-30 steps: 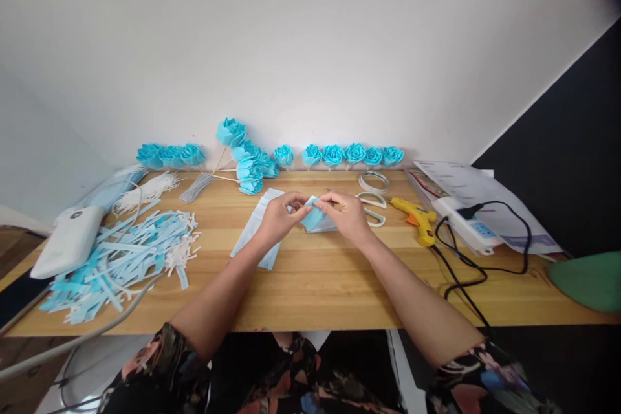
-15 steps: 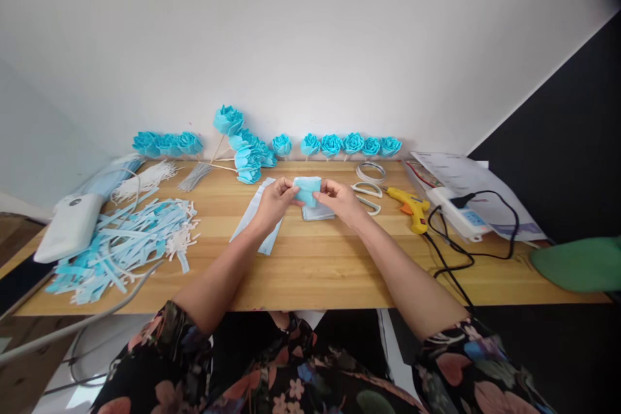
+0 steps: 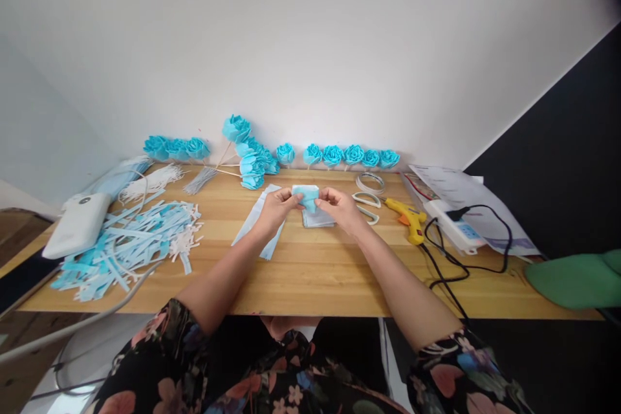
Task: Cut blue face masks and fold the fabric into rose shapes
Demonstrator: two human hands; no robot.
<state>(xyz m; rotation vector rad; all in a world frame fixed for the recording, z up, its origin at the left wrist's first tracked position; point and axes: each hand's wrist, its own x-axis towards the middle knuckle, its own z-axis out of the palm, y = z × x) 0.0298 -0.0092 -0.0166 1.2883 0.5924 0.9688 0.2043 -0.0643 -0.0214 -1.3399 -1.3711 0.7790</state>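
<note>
Between my two hands is a small piece of light blue fabric (image 3: 305, 192), pale along its top edge. My left hand (image 3: 280, 208) pinches its left side between thumb and fingers. My right hand (image 3: 337, 207) pinches the right side in the same way. Just below and behind the piece, a stack of pale fabric pieces (image 3: 318, 219) lies on the wooden table (image 3: 310, 278), partly hidden by my hands. Long pale blue fabric strips (image 3: 273, 242) lie partly under my left forearm. Scissors (image 3: 371, 215) with white handles rest to the right of my right hand.
Blue fabric flowers (image 3: 332, 155) line the wall. Cut strips (image 3: 130, 242), a white power bank (image 3: 77, 225) and thin wires (image 3: 200, 179) lie left. At right are a tape roll (image 3: 370, 182), a yellow glue gun (image 3: 411, 220), a power strip (image 3: 453, 228), black cords and papers (image 3: 480, 200).
The fabric piece is still held in both hands, and its lower part looks slightly more gathered between the thumbs. The whole view has shifted a little.
</note>
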